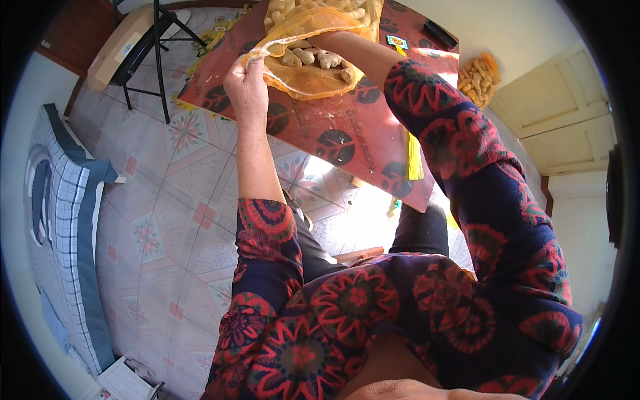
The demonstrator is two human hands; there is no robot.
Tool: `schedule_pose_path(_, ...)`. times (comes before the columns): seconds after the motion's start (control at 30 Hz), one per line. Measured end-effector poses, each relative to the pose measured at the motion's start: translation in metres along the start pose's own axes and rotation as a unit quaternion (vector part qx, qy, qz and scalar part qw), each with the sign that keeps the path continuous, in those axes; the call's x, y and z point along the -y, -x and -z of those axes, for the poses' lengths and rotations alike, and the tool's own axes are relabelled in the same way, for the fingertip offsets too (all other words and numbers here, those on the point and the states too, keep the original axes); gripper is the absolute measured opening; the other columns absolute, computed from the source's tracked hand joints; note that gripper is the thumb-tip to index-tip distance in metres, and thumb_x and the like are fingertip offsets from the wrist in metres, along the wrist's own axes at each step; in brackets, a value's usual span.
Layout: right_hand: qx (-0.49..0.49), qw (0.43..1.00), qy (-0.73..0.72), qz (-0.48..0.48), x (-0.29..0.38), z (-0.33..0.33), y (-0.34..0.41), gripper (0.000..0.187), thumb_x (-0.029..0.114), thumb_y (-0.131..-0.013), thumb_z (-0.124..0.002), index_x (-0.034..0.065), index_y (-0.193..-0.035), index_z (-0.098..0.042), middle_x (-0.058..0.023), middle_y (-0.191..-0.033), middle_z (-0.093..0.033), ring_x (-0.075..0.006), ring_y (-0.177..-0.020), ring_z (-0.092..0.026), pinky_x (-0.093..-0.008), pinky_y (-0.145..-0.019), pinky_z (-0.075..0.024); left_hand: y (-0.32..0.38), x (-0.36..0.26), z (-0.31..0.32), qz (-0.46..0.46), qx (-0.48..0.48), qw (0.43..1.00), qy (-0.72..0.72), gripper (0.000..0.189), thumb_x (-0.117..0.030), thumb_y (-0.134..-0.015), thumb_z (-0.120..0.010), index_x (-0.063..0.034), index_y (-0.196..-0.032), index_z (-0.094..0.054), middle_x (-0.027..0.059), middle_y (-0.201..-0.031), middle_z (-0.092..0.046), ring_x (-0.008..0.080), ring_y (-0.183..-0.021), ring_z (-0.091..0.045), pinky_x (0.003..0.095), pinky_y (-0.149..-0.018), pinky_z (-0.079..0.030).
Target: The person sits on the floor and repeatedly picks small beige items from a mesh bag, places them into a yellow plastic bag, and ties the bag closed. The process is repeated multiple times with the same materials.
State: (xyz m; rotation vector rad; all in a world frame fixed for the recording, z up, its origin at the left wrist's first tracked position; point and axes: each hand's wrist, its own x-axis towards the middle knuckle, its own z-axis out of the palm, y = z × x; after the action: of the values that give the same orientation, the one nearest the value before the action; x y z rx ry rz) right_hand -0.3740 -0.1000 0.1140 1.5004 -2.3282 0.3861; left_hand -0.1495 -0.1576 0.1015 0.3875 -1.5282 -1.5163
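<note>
An orange mesh bag (pixel 312 92) lies on the red printed board tabletop (pixel 320 120), its white-edged mouth facing me. Inside are several pieces of ginger root (pixel 300 56), with more showing through the netting at the far end. My left hand (pixel 248 82) pinches the left side of the rim and holds the mouth up. Through the opening reaches my right hand (pixel 327 42); its fingers are hidden by the mesh, so whether they hold a piece cannot be seen.
Yellow strips (pixel 414 157) hang by the tabletop's right edge, near a small printed tag (pixel 396 42) and a black object (pixel 440 34). Another ginger bag (pixel 479 80) sits beyond, right. A black folding chair (pixel 159 55) bears a cardboard box (pixel 120 47). At left is a bed (pixel 70 200).
</note>
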Motion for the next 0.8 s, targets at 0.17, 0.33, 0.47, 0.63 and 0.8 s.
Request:
schedule_pose_path(0.17, 0.064, 0.998, -0.01, -0.017, 0.007, 0.004, -0.025, 0.039, 0.041, -0.094, -0.053, 0.0177, -0.123, -0.062, -0.0104, -0.114, -0.067, -0.029, -0.106, -0.062, -0.0404, -0.089, -0.0486, 0.001, 0.001, 0.003, -0.011, 0.017, 1.0, 0.008, 0.025, -0.019, -0.096, -0.061, 0.0042, -0.089, -0.066, -0.0018, -0.072, -0.058, 0.0057, -0.066, -0.05, 0.0237, -0.059, -0.041)
schedule_pose_path(0.33, 0.08, 0.996, -0.021, -0.04, -0.001, 0.015, -0.023, 0.037, 0.041, -0.093, -0.053, 0.0176, -0.121, -0.062, -0.0114, -0.113, -0.066, -0.0297, -0.104, -0.062, -0.0409, -0.088, -0.0488, -0.001, 0.005, 0.007, 0.006, 0.038, 0.999, 0.0, 0.025, -0.02, -0.096, -0.062, 0.0046, -0.09, -0.066, -0.0015, -0.074, -0.059, 0.0062, -0.068, -0.052, 0.0228, -0.061, -0.042)
schedule_pose_path(0.47, 0.113, 0.991, -0.066, -0.017, 0.012, 0.021, -0.007, 0.036, 0.041, -0.093, -0.053, 0.0175, -0.12, -0.062, -0.0123, -0.112, -0.066, -0.0302, -0.103, -0.062, -0.0413, -0.087, -0.0489, 0.0, 0.006, 0.019, 0.021, -0.013, 1.0, 0.012, 0.027, -0.02, -0.096, -0.062, 0.0066, -0.095, -0.066, 0.0018, -0.08, -0.064, 0.0073, -0.071, -0.056, 0.0229, -0.064, -0.046)
schedule_pose_path(0.63, 0.199, 0.975, -0.094, 0.029, 0.016, 0.043, 0.076, 0.035, 0.04, -0.093, -0.053, 0.0174, -0.118, -0.063, -0.0133, -0.111, -0.065, -0.0309, -0.101, -0.062, -0.0418, -0.087, -0.049, 0.002, 0.0, 0.009, 0.098, -0.014, 0.994, 0.054, 0.025, -0.016, -0.095, -0.061, 0.0077, -0.1, -0.067, 0.0053, -0.087, -0.067, 0.0087, -0.075, -0.059, 0.0247, -0.069, -0.049)
schedule_pose_path(0.8, 0.235, 0.957, -0.168, 0.033, 0.021, 0.065, 0.113, 0.035, 0.035, -0.089, -0.055, 0.0147, -0.116, -0.065, -0.0115, -0.111, -0.068, -0.0264, -0.101, -0.065, -0.0411, -0.087, -0.0502, 0.005, 0.001, 0.008, 0.086, -0.043, 0.994, 0.059, 0.021, -0.011, -0.093, -0.056, 0.0062, -0.097, -0.068, 0.003, -0.081, -0.064, 0.0086, -0.069, -0.058, 0.0229, -0.064, -0.048)
